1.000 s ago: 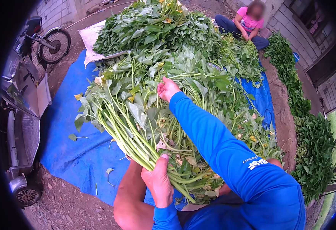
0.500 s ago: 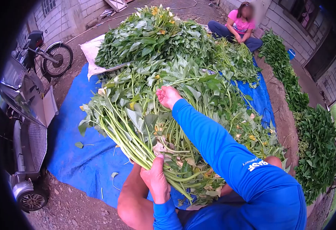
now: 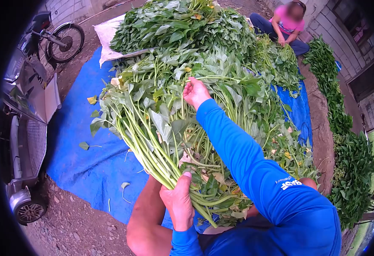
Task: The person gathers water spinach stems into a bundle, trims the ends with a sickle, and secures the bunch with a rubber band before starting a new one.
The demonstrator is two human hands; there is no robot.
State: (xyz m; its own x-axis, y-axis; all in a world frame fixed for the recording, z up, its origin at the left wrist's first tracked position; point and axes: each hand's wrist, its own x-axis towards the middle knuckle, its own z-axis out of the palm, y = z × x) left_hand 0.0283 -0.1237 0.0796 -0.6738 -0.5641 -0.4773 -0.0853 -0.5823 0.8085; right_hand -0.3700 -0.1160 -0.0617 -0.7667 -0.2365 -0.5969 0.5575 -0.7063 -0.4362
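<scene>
My left hand is closed around the lower ends of a bunch of long green leafy stems that look like water spinach. The bunch slants up and to the left, its leaves spread over the blue tarp. My right hand is over the middle of the loose greens, fingers curled and the tips pinched at the end of a single leafy stem. That stem runs off to the right across the other leaves. Cut stalks and yellowed leaves lie below, between my legs.
A tall heap of greens rises at the back on a white sack. The blue tarp spreads underneath. Another person sits back right, handling greens. Bundles line the right side; a motorcycle with sidecar stands left.
My view has tilted slightly, so the scene sits higher in the picture. Both hands keep nearly the same places over the greens, with their grips looking the same.
</scene>
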